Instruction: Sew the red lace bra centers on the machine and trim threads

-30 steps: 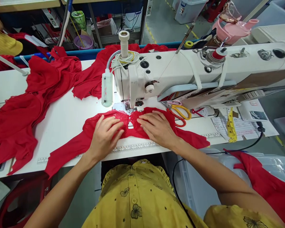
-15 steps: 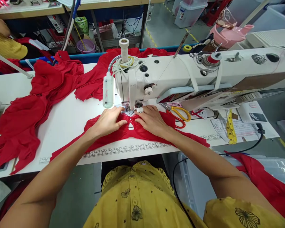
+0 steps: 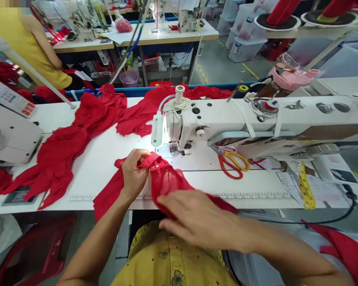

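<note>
My left hand [image 3: 133, 173] is closed on the top edge of a red lace garment piece [image 3: 167, 180], lifting it off the white table [image 3: 101, 159] just in front of the needle of the white sewing machine [image 3: 226, 115]. My right hand [image 3: 197, 218] is low and close to my body, blurred, fingers stretched out over the lower end of the same red piece. Whether it grips the cloth I cannot make out.
A heap of red fabric pieces [image 3: 74, 131] lies across the table's left and back. Scissors with red and yellow handles [image 3: 231, 161] lie right of the needle, a yellow tape measure [image 3: 304, 186] further right. Another machine [image 3: 8, 131] stands far left. A person in yellow [image 3: 32, 43] sits behind.
Both hands have pulled back from the needle toward my body. The red piece, flat under the presser foot before, is now lifted and bunched in my left hand. My head has tilted up.
</note>
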Motion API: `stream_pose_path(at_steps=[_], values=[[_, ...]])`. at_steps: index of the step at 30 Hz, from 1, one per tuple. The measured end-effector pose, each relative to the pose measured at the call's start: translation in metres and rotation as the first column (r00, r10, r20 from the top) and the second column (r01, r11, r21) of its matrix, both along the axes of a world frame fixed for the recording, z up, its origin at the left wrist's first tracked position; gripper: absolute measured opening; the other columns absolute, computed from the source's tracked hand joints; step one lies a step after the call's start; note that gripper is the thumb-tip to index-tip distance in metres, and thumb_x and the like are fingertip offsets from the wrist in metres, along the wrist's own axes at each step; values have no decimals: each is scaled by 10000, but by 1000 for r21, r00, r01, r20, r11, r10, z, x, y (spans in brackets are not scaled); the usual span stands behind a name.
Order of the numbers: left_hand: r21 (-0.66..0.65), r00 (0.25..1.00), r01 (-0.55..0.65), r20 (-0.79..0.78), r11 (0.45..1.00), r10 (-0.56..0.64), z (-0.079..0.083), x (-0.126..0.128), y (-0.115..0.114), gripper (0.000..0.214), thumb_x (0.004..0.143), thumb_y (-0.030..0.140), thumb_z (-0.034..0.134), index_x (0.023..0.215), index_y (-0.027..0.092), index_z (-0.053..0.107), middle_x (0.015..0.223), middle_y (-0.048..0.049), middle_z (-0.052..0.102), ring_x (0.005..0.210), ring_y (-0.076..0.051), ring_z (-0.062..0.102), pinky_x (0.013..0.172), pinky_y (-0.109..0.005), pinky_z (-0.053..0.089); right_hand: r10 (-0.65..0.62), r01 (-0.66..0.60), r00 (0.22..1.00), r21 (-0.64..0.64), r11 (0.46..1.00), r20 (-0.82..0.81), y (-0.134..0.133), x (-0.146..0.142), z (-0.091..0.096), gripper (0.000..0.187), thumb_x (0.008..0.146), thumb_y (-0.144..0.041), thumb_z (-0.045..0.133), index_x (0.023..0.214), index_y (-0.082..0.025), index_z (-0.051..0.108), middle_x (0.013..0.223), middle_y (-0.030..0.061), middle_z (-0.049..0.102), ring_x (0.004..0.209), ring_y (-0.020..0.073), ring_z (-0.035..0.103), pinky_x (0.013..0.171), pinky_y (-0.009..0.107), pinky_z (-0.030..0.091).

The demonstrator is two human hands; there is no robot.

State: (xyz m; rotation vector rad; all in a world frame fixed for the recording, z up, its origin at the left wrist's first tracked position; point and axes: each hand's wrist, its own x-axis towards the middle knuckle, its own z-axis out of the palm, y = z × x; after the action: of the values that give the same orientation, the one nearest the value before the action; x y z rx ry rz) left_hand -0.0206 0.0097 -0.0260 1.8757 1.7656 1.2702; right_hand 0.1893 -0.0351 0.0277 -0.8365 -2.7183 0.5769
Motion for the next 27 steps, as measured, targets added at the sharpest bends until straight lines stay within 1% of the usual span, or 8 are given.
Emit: stream_pose_path(at_steps=[1,3,7,11,14,19,24,27], values=[[-46,977,16,215,999,-6,-4,-5,-4,134,904,346,595,851,223,601,811,-10,614,752,-165,568,717,-304,484,104,-106,994,-50,993,-36,-1,-6,-2,298,1024,-423,490,1152,-193,629,952,50,737,825,188,682,683,291,484],[-131,830,98,557,987,-8,-9,-15,-11,225,826,408,712,818,214,597,815,-1,631,770,-160,590,724,-294,503,134,-149,980,-99,984,-147,4,-18,-11,245,1038,-327,477,1185,-203,629,984,42,737,839,168,679,722,279,496],[-222,700,226,714,948,1,-12,-36,-24,289,748,386,810,786,183,607,794,-6,657,683,-137,596,620,-252,491,-132,92,886,-111,990,-444,34,-40,-34,212,1038,-237,454,1140,-207,637,952,53,709,859,176,644,766,310,489],[-238,569,341,822,909,2,-8,-46,-31,265,699,275,863,782,178,631,787,16,649,646,-95,558,598,-205,454,-159,93,840,-150,984,-519,53,-59,-45,102,993,-239,549,1051,-219,631,964,56,675,913,202,600,805,350,477],[-244,589,369,808,897,-22,-5,-48,-32,239,720,240,847,775,176,624,791,17,639,678,-94,555,612,-194,440,-167,68,823,-199,978,-543,53,-68,-49,29,967,-230,583,974,-219,610,954,50,655,907,199,578,810,351,464],[-244,684,376,724,894,-90,-5,-55,-33,153,784,156,730,907,191,645,929,-14,624,834,-134,585,737,-232,473,-132,-13,823,-252,968,-552,56,-66,-52,137,990,-226,488,866,-212,545,879,38,621,847,188,539,790,343,431],[12,734,372,608,928,-302,-3,-62,-48,291,841,202,622,1129,226,651,1270,-78,536,1246,-246,509,1075,-385,413,-192,-28,882,-455,890,-430,65,-50,-44,182,1015,-289,436,875,-210,520,842,18,581,784,165,526,734,308,420],[-34,856,358,413,933,-313,-1,-54,-51,335,883,237,652,1216,240,620,1275,-84,555,1268,-247,498,1120,-409,370,-211,-68,879,-550,832,-428,69,-45,-42,189,1015,-311,440,865,-211,497,807,-4,536,733,146,490,680,287,394]])
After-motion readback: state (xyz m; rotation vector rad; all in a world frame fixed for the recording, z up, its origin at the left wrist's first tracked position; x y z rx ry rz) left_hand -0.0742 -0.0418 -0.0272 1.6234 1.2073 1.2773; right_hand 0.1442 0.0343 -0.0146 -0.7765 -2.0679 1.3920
